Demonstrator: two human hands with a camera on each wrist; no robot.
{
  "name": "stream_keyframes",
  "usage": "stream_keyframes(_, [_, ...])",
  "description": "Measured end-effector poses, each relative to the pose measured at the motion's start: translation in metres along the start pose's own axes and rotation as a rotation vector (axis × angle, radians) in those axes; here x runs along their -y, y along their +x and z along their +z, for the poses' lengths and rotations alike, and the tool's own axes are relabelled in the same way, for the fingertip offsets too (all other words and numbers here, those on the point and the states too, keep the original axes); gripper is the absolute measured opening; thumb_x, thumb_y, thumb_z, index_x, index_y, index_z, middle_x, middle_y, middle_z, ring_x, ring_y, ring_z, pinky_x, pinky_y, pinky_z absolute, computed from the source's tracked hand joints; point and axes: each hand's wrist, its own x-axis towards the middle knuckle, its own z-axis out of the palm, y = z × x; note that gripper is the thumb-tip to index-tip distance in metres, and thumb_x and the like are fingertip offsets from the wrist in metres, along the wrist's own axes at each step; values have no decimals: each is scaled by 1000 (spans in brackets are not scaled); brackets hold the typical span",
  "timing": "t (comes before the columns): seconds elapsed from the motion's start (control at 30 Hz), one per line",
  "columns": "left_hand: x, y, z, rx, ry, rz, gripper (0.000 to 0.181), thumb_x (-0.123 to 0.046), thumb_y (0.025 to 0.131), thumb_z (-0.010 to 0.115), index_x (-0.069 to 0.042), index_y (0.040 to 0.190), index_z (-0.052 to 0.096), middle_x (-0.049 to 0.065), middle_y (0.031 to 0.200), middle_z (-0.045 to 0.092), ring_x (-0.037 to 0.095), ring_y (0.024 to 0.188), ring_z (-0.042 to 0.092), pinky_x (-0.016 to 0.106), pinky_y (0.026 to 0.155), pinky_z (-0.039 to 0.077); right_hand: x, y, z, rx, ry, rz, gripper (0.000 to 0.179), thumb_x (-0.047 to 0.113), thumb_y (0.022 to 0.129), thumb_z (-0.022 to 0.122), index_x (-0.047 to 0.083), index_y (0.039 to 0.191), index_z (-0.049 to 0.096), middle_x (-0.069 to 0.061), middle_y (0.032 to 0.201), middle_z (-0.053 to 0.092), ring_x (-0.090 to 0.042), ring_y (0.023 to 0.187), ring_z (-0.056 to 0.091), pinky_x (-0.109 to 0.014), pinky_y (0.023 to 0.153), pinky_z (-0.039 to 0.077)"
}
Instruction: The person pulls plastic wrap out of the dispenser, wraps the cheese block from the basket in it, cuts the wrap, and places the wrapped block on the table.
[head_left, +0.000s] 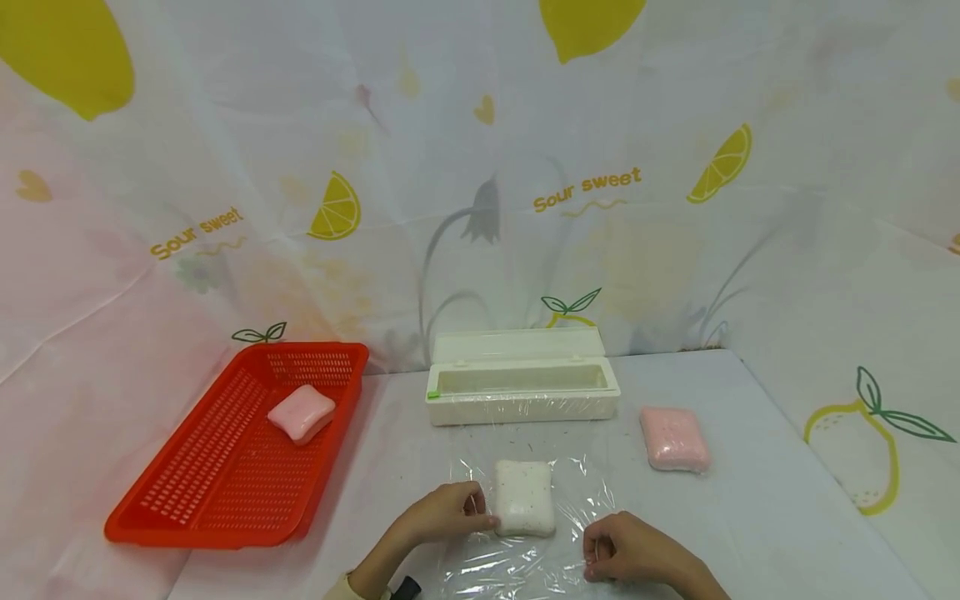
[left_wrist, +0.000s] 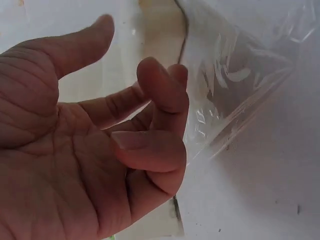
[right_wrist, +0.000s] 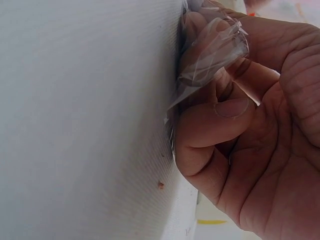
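A white soap-like bar (head_left: 524, 498) with small specks lies on a sheet of clear plastic wrap (head_left: 577, 492) spread over the table. My left hand (head_left: 453, 510) is at the bar's left side, its thumb by the lower left corner; whether it touches cannot be told. In the left wrist view the left hand's fingers (left_wrist: 167, 95) are loosely bent, the thumb stands apart, and nothing is held. To the right of the bar, my right hand (head_left: 630, 547) pinches the edge of the wrap. The right wrist view shows crumpled wrap (right_wrist: 215, 55) between thumb and fingers.
Behind the bar stands a white plastic-wrap box (head_left: 525, 408) with its lid raised. A red basket (head_left: 300, 508) at the left holds a pink bar (head_left: 302, 413). Another pink bar (head_left: 675, 439), shiny as if wrapped, lies at the right. A lemon-print cloth (head_left: 480, 167) hangs behind the table.
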Motion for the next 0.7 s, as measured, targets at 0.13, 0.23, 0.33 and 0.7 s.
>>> stream_keyframes(0.13, [-3,-20,-3,89,3,31,30,-27,78,84,-12,91,61,-9,74,55,3,66,49,24,60,42,1,-1,0,-3,2,3,18,15,79,81,18,76,64,12,60,55,1,53,49,-20,48,40])
stream_keyframes(0.23, [-5,-31,-3,145,6,32,36,-18,70,89,-12,94,63,-9,76,56,2,68,50,23,64,42,2,-1,1,-7,6,-6,18,15,79,81,18,76,64,13,60,55,1,53,49,-19,48,40])
stream_keyframes(0.33, [-4,-39,-1,184,44,30,41,-9,66,90,-13,96,63,-9,77,55,2,69,50,23,66,43,1,-1,1,-12,11,-21,18,15,79,81,18,76,64,13,60,55,2,52,49,-19,48,40])
stream_keyframes(0.7, [4,-53,11,214,20,-100,27,-4,71,78,-21,88,65,-9,74,56,7,65,52,26,62,45,-1,-1,1,-17,19,-26,17,15,79,81,17,76,64,14,59,53,2,51,47,-18,46,39])
